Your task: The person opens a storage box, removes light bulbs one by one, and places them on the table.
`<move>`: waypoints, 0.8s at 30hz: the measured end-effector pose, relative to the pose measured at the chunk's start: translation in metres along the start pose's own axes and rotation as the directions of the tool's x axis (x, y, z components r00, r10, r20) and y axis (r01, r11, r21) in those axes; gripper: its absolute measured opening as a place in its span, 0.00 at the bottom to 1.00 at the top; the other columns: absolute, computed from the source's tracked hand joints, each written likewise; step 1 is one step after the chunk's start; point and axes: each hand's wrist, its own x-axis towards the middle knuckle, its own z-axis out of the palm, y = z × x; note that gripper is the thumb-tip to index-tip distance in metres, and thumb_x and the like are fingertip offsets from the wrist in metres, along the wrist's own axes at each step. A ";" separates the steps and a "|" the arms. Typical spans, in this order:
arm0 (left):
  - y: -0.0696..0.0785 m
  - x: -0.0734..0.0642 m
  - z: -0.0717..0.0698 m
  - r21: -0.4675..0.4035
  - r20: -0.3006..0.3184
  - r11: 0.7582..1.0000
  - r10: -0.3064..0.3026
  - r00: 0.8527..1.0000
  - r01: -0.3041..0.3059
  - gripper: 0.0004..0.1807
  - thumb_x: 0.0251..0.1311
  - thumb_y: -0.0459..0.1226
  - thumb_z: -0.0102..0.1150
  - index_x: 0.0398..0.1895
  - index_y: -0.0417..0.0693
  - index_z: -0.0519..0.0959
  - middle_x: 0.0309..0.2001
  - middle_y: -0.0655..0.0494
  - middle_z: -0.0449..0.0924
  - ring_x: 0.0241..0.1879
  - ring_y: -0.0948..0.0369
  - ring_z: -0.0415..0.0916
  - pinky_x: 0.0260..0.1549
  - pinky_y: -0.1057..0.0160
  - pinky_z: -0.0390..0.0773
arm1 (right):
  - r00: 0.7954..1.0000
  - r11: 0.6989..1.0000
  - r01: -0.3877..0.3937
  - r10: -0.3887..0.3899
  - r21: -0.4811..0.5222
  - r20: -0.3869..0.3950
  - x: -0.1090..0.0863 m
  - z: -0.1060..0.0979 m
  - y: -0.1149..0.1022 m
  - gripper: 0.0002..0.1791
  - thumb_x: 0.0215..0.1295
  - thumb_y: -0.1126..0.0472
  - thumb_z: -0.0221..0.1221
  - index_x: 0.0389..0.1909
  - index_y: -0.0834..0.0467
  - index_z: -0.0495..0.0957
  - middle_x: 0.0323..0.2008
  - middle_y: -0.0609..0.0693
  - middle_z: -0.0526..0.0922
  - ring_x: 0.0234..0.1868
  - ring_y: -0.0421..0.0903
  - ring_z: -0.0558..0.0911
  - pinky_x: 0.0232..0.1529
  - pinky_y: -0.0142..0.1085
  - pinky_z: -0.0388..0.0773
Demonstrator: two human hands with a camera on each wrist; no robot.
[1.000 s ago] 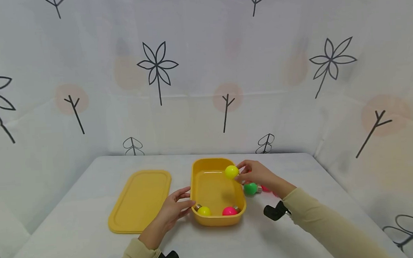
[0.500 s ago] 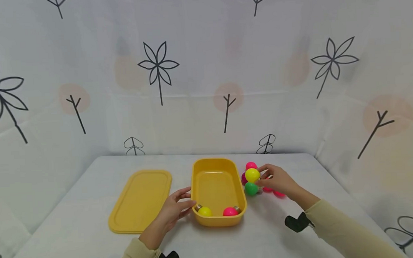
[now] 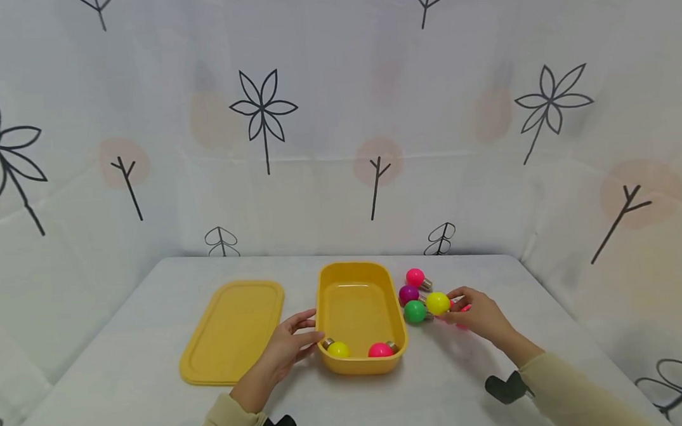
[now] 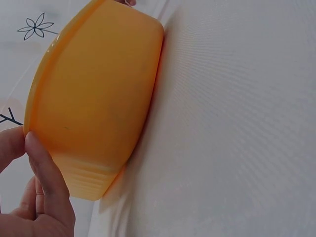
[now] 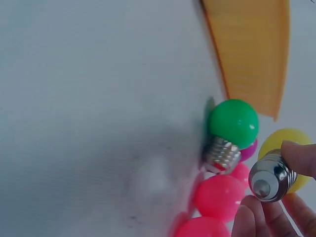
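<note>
My right hand [image 3: 482, 315] pinches a yellow light bulb [image 3: 438, 303] by its metal screw base, above the bulbs on the table's right side. Below and beside it lie a green bulb [image 3: 415, 311], a purple bulb [image 3: 408, 294] and a pink bulb [image 3: 415, 277]. More pink bulbs [image 5: 219, 197] show in the right wrist view, partly hidden by my hand in the head view. My left hand [image 3: 284, 349] grips the left rim of a yellow plastic box [image 4: 98, 89], thumb and finger at the edge. Inside its near end rest another yellow bulb [image 3: 339, 350] and a pink one [image 3: 380, 350].
A flat yellow lid [image 3: 232, 332] lies on the white table [image 3: 135, 349] left of the box. Behind the table hangs a pale curtain [image 3: 317, 195] with drawn flowers.
My right hand has carried the yellow bulb from over the box's right edge out to the right, over the loose bulbs. The left hand has stayed at the rim.
</note>
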 end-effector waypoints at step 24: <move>-0.001 -0.002 0.002 0.005 -0.009 1.000 0.001 1.000 -0.001 0.32 0.54 0.33 0.65 0.63 0.42 0.67 0.51 0.45 0.69 0.40 0.56 0.74 0.42 0.60 0.79 | 0.997 0.991 -0.080 0.079 -0.107 -0.013 0.002 0.023 0.027 0.26 0.50 0.59 0.68 0.45 0.68 0.70 0.27 0.53 0.72 0.26 0.47 0.71 0.25 0.34 0.76</move>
